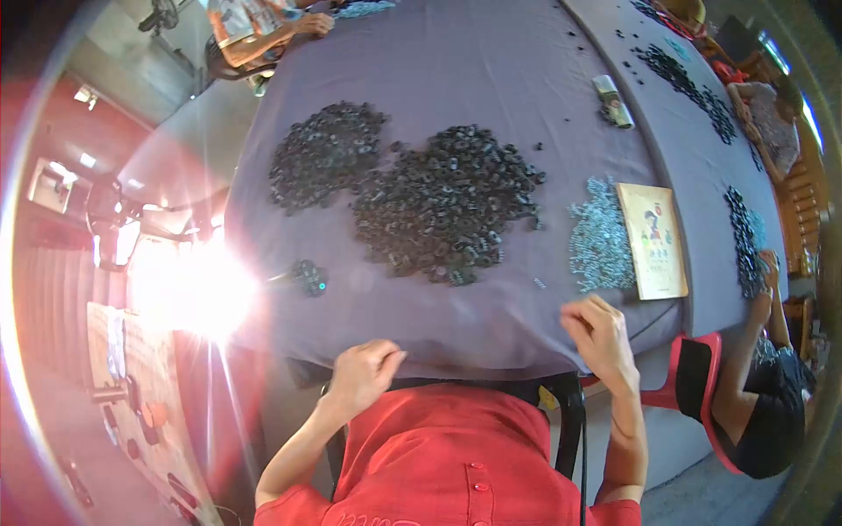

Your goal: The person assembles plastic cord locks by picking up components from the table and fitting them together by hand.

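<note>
My left hand [367,373] is closed near the table's front edge, its fingers curled; anything inside them is hidden. To the right, my right hand [599,331] is also closed, just below the pale blue pieces [601,237] and the booklet [653,241]. Whether it holds something cannot be made out. Beyond my hands lies a large heap of small black parts [447,202], with another dark heap [324,156] behind it to the left. A small dark cluster with a bluish spot [310,278] sits at the front left of the grey-purple cloth [491,324].
A cylindrical container [613,102] lies at the back right. One person [263,35] sits at the far left corner, another person [763,394] at the right by a red chair [684,386]. More black parts [693,92] lie along the right side.
</note>
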A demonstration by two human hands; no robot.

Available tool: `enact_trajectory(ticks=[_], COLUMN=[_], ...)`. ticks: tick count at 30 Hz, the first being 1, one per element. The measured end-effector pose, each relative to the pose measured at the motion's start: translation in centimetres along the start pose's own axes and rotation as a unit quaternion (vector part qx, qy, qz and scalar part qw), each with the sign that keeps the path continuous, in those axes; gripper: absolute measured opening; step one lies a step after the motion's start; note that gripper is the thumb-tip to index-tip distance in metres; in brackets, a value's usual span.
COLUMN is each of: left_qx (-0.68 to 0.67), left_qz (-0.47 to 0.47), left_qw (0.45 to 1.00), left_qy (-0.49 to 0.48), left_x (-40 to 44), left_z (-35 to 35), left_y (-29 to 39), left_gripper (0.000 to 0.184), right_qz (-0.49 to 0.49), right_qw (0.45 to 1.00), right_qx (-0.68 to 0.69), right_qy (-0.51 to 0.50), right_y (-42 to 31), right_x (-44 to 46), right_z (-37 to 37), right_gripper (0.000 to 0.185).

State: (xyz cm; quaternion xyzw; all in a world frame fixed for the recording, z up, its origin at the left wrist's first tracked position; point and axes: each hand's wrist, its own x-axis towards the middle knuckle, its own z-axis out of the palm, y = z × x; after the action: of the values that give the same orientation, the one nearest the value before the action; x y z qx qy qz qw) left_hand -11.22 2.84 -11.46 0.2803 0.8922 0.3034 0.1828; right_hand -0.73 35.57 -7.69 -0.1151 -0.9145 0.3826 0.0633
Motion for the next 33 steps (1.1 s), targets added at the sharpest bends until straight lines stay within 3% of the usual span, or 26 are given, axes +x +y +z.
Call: enact_trajectory(ticks=[4,9,12,18,33], left_qx=[-0.049,-0.044,0.107,0.222,0.216], left_qz=[0.068,0.021,0.013,-0.011,-0.03], left_qw=[0.991,0.971,0.936,0.915,0.911], left_qy=[0.1,0.235,0.336,0.338,0.351], left_x=[1.9,2.1,2.3,5.8,6.1], left_z=[2.2,0.1,-2.8,-4.1,-5.1], left_y=[1.3,-0.9,-4.6,-8.9,-12.7], left_gripper=[0.008,0.009,0.019,0.034,0.019], right_qz=[-0.06,-0.059,-0.041,0.005,-0.029], right_qw=[0.988,0.985,0.99,0.978,0.979], right_qx=[-0.123,-0.147,-0.111,-0.191,-0.164], right_qy=[0.072,0.071,0.072,0.088,0.113], right_y=[0.3,0.9,1.9,1.9,2.7], right_x=[3.4,3.5,3.4,2.7,2.8], right_z=[5.4,7.3,7.3,7.9,8.3], right_gripper=[0.017,0.013,0.012,0.014,0.011])
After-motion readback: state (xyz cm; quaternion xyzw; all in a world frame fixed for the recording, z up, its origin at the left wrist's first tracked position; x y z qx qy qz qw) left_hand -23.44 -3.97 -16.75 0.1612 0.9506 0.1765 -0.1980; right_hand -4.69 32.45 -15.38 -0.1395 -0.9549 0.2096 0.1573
